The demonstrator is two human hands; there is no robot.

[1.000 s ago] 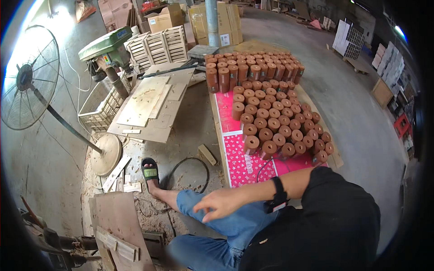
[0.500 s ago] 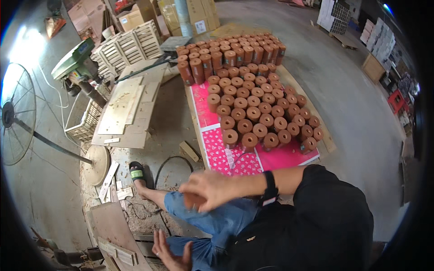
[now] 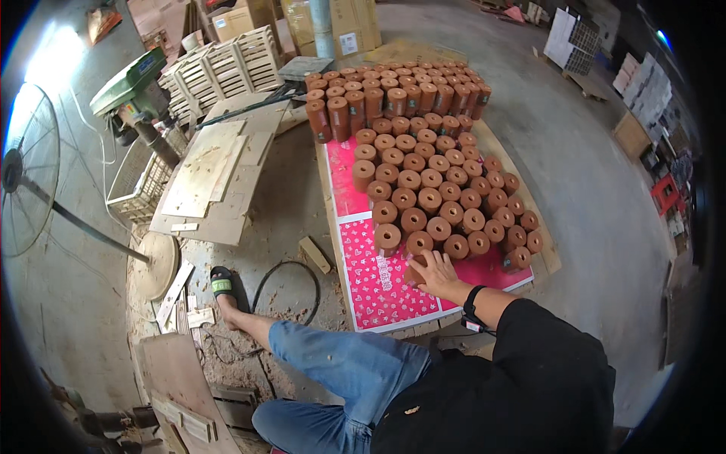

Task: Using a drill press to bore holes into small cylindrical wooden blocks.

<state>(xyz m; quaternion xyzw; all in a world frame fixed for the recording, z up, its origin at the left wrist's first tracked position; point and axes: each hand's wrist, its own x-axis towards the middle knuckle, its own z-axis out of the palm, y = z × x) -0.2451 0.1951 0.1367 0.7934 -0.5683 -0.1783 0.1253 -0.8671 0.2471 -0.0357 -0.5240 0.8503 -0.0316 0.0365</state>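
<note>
My right hand (image 3: 437, 275) is at the near edge of a pink patterned sheet, its fingers closed round a reddish-brown cylinder (image 3: 413, 277). Most of that cylinder is hidden under the hand. Just beyond it stand rows of matching upright cylinders (image 3: 429, 200), each with a round hole in its top. Farther back, more of them (image 3: 396, 102) rise higher than the front rows. Bare parts of the pink sheet (image 3: 384, 291) show left of the hand and along the near side. My left hand is out of sight.
A green drill press (image 3: 134, 85) and a standing fan (image 3: 34, 181) are on the left, beside a board-topped bench (image 3: 203, 178). A black cable (image 3: 296, 265), a wooden block (image 3: 314, 255) and wood scraps lie on the floor near my foot. Cardboard boxes (image 3: 352, 26) stand behind.
My right hand has moved forward and right, from above my leg to the front row, carrying the cylinder. My left hand has dropped out of view.
</note>
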